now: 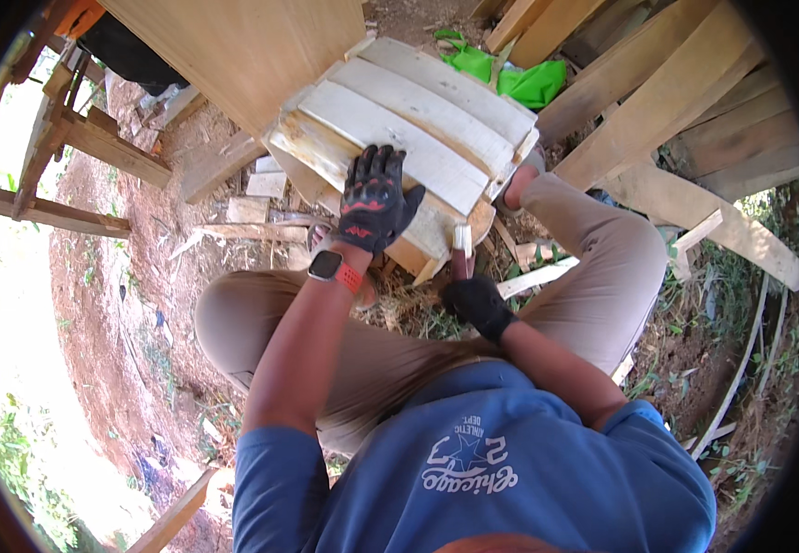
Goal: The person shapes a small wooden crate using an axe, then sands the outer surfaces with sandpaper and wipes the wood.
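Between my legs stands a block-like wooden piece (399, 120) faced with whitish slats laid side by side, its edges rough and browned. My left hand (376, 198), in a black glove with red markings, lies on its near left edge, fingers stretched out over the slats. Lower and to the right, my right hand (480, 306), also in a black glove, is closed round a short brown-handled tool (461, 265). The tool's pale end points up beside the near right edge of the wooden piece; its exact kind is not clear. The right fingers are partly hidden.
A broad plywood sheet (243, 51) leans at the far left. Long planks (662, 101) are piled at the right, with a bright green bag (528, 83) behind the slatted piece. Wood offcuts (266, 184) litter the dirt ground. A timber frame (109, 147) stands at the left.
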Demonstrator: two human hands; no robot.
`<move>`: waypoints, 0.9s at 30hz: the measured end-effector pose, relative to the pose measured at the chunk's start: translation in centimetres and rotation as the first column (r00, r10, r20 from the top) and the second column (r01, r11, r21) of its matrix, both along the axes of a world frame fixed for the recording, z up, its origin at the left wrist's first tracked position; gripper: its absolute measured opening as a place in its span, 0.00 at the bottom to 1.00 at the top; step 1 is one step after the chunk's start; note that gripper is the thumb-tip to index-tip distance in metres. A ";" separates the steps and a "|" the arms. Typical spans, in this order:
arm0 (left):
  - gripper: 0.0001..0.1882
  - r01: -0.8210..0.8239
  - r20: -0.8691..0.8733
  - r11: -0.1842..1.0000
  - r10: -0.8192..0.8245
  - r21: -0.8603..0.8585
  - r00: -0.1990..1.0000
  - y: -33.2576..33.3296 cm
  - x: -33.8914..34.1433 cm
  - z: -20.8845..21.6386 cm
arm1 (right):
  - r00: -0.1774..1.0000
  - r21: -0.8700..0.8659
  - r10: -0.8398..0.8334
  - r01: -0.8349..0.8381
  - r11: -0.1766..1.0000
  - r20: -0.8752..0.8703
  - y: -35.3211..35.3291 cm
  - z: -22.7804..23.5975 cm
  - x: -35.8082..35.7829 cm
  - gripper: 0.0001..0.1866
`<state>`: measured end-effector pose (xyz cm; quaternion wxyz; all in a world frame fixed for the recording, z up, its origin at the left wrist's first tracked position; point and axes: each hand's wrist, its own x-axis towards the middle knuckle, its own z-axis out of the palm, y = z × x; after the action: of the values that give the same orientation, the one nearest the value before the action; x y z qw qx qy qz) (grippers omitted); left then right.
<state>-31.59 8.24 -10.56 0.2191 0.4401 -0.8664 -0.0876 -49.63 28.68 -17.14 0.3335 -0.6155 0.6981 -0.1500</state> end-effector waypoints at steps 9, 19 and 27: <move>0.40 0.004 0.146 0.985 -0.030 0.172 0.989 0.7 0.3 -1.0 | 0.829 0.534 -0.507 0.327 0.780 0.234 -1.3 6.6 1.5 0.16; 0.41 -0.002 0.136 0.992 -0.015 0.125 0.991 0.1 0.2 -1.7 | 0.907 0.315 -0.240 0.129 0.940 0.345 -2.5 6.6 -0.1 0.15; 0.40 -0.012 0.121 0.995 0.001 0.095 0.993 0.1 0.0 -1.6 | 0.888 0.351 -0.312 0.189 0.917 0.337 -2.7 6.4 0.1 0.15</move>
<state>-31.55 8.31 -12.14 0.1453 0.4575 -0.8714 -0.1017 -49.51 25.99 -10.76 0.5339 -0.4175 0.7078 -0.1994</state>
